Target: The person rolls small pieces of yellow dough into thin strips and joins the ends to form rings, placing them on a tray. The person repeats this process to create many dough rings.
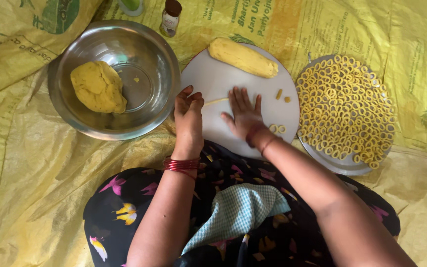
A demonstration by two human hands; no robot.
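Note:
My right hand [243, 112] lies flat, fingers apart, on a round white board [208, 79], pressing on a thin yellow dough strand [216, 101]. The strand's left end reaches my left hand [188, 114], which rests edge-up on the board beside it. A thick log of yellow dough [242, 57] lies at the board's far side. Two small dough bits [282, 96] and two finished dough rings [277, 129] sit on the board to the right of my right hand.
A steel bowl [159, 59] at the left holds a lump of yellow dough [98, 87]. A steel plate [339, 165] at the right is covered with several dough rings [344, 106]. A small brown-capped bottle [170, 18] stands behind. Yellow sacking [30, 168] covers the floor.

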